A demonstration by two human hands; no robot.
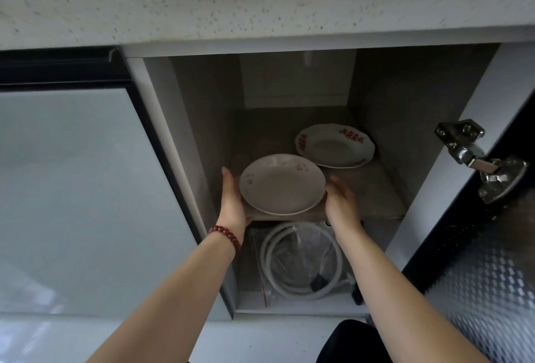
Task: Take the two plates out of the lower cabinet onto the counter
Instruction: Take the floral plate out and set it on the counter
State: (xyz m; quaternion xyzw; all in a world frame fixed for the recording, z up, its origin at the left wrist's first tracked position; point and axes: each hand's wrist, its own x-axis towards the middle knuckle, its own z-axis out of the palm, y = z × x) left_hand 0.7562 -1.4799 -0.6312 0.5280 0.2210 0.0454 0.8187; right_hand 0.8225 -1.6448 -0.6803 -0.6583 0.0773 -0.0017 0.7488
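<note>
The near plate (282, 184) is my first concern: a shallow round dish, off-white and glossy, with faint pink flower sprigs on the rim at about one and eight o'clock, sitting at the front lip of the cabinet shelf (373, 189), its near edge level with or slightly past the shelf edge. I have my left hand (233, 203) against its rim at nine o'clock and my right hand (340, 199) at three o'clock, the two hands apart with the plate between them, palms turned inward; I judge this a two-sided cradle so the dish comes out level, though I cannot tell whether the fingers are already under the rim or the weight is off the shelf. A red bead bracelet (225, 236) sits on the left wrist. The second plate (335, 145) lies at one o'clock from the first, further back and apart from it, flat on the same shelf, white with a scalloped rim and red printed marks; it is untouched. Below the shelf, at six o'clock, a coiled white hose (301, 261) lies in clear plastic. The cabinet door (477, 261) stands open at three o'clock, its hinge (474, 157) exposed. The speckled counter (260, 6) runs overhead at twelve o'clock, so the lift must clear its overhanging edge.
</note>
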